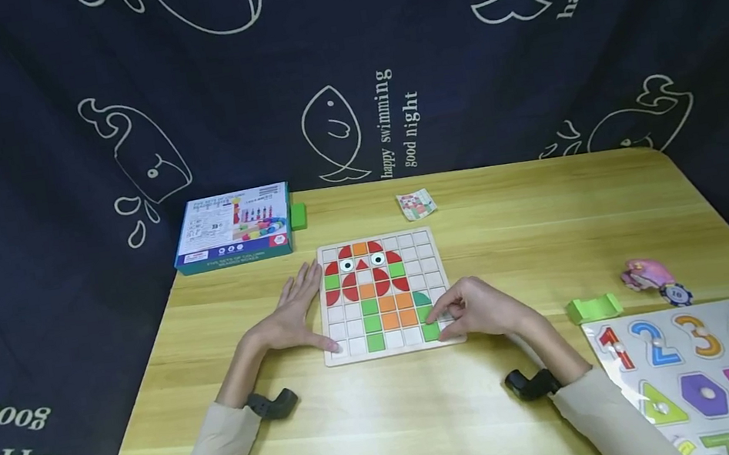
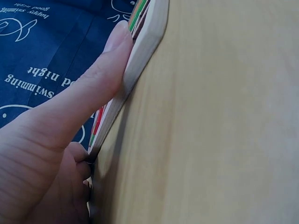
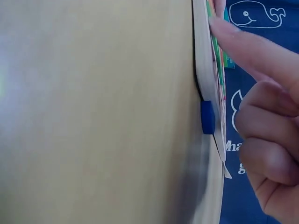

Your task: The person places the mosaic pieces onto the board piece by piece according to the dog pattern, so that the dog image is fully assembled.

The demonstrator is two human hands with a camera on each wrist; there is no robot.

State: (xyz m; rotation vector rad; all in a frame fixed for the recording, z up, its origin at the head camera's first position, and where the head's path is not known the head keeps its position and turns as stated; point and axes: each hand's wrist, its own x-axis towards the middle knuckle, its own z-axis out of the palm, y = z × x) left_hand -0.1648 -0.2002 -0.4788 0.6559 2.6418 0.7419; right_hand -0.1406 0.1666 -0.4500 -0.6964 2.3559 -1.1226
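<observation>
A square wooden mosaic board (image 1: pixel 336 360) lies on the table, its grid partly filled with red, orange, green and white tiles that form an owl-like picture. My left hand (image 1: pixel 290 319) steadies the board, fingers spread along its left side and thumb on the lower left corner. At the lower right, my right hand (image 1: pixel 477 306) pinches a green tile (image 1: pixel 430 332) in the grid between thumb and index finger. Its other fingers are curled, as the right wrist view shows. A darker green rounded tile (image 1: pixel 421 298) sits just above.
A small picture card (image 1: pixel 416 204) lies beyond the board. At the back left are a boxed bead set (image 1: pixel 231 227) and a green block (image 1: pixel 298 216). To the right lie another green block (image 1: pixel 594 308), a pink figure (image 1: pixel 646 273), a chip (image 1: pixel 676 294) and a number-and-shape puzzle (image 1: pixel 714 373).
</observation>
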